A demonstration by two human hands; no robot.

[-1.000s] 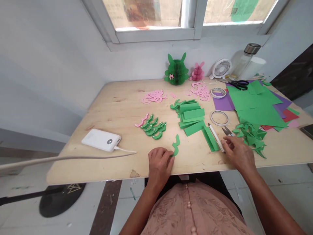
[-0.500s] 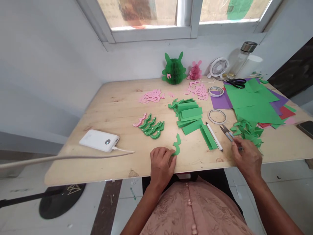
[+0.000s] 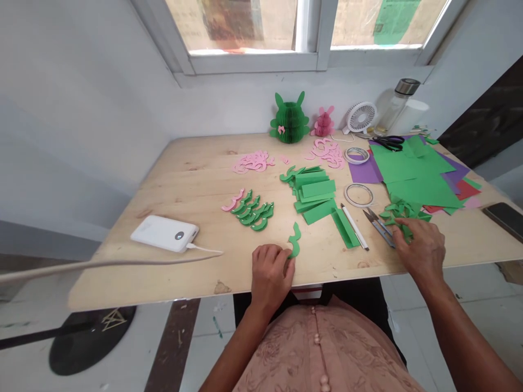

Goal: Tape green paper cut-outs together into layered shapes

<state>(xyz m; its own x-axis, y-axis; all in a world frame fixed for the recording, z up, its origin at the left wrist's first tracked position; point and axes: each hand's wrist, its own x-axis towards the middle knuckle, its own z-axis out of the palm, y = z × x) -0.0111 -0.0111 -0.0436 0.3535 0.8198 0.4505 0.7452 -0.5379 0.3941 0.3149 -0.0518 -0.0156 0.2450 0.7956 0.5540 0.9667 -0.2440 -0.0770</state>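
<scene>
**Left Hand (image 3: 272,272) Touching a Green Cutout (image 3: 296,247), Right Hand (image 3: 420,247) Meeting Green Scraps (image 3: 400,209)**

We are looking across a wooden table (image 3: 183,185) that is filling the middle of the scene. On the right, green sheets (image 3: 425,185) are lying over purple and red ones. On the far side, a green paper figure (image 3: 291,124) is standing near the wall. Right of the middle, folded green strips (image 3: 317,189) are overlapping in a pile.

Near the middle, the left hand is resting with its fingers curled narrow; we are unable to tell whether it is pinching the green cutout or only pressing it. On the near right, the right hand is bending narrow over the green scraps; whether it is gripping any, we are unable to tell.

On the left, a white power bank (image 3: 163,233) is lying with its cable plugged in. The green scraps are lying at the right fingertips. Just left of them, the small scissors (image 3: 382,232) are pointing far and left. A white pen (image 3: 354,226) is lying between scissors and strips. The green cutout is lying near the middle, its near end at the left fingertips.
</scene>
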